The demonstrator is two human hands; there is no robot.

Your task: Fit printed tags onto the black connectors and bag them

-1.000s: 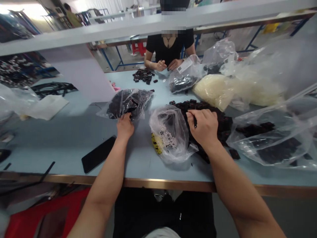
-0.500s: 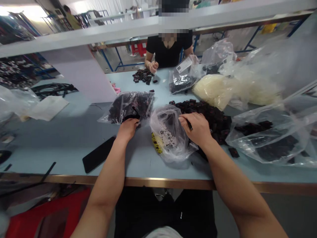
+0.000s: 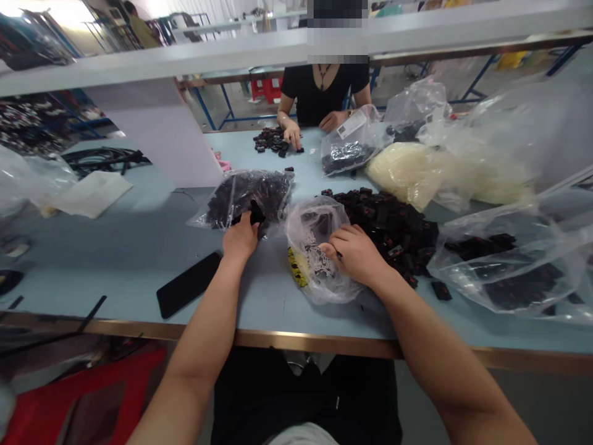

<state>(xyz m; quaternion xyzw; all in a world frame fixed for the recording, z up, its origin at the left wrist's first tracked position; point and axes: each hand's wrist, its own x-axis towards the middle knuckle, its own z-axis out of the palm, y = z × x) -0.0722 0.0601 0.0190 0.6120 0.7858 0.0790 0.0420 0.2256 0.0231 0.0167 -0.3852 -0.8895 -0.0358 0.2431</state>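
My left hand reaches to the mouth of a clear plastic bag filled with small black parts. Its thumb and index finger look apart, and the other fingertips are lost against the dark contents. Closed fingers on my right hand hold a small black piece, only partly visible. That hand is over the right side of an opened clear bag with many tiny silvery-white pieces inside. Just behind the right hand spreads a heap of black plastic parts.
A black phone-like slab lies left of my forearm. Bags of cream-coloured pieces and black parts stand to the right. Across the table, a co-worker's hand touches a small black pile. A shelf spans overhead.
My right hand has moved left and down, over the bag of tiny pieces. My left hand has shifted further into the bag mouth. The co-worker's hand has lowered to the table.
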